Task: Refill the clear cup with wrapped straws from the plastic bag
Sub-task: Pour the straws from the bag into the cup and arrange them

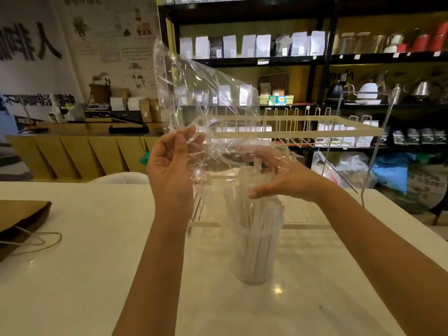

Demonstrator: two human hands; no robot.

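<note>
A clear cup [254, 260] stands upright on the white table [84, 275], packed with wrapped straws [252, 204] that rise well above its rim. A clear plastic bag [194, 93] hangs in the air above the cup, crumpled and looking empty. My left hand [169, 166] pinches the bag's lower edge, left of the straws. My right hand [274, 175] hovers over the straw tops with fingers spread and curved, partly behind the bag's film. Whether its fingertips touch the straws or the bag is unclear.
A clear acrylic stand with a cream wire rack [291, 128] stands on the table just behind the cup. A brown paper bag [21, 219] with string handles lies at the table's left edge. Dark shelves [266, 59] with pouches and kettles fill the background.
</note>
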